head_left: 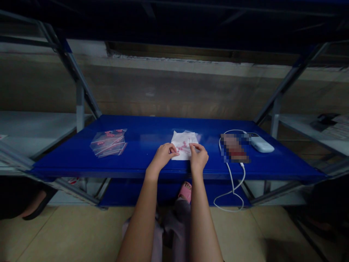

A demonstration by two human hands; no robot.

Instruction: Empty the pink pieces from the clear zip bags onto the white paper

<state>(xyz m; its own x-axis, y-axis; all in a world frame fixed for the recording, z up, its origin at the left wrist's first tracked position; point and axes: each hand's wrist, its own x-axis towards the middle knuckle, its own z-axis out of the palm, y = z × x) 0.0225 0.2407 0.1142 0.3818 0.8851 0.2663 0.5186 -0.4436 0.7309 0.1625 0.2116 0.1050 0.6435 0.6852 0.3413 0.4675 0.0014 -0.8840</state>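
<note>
A white sheet point(177, 136), which looks like paper, lies near the front middle of the shelf with several small pink pieces point(184, 144) on it. What looks like clear plastic shows at its upper right edge. My left hand point(163, 155) is at the sheet's left side, thumb and fingers drawn together near the pink pieces. On the right side, my right hand point(199, 155) has its fingertips pinched over the sheet. Whatever either pinch holds is too small to make out. Further left is a loose pile of clear zip bags point(108, 144), some with pink pieces inside.
On the right of the blue shelf point(147, 136) lie a blurred-out flat object point(235, 147) and a white power bank point(261, 143). A white cable point(231, 182) loops over the front edge. Metal posts point(81, 87) flank the shelf, and another shelf hangs above.
</note>
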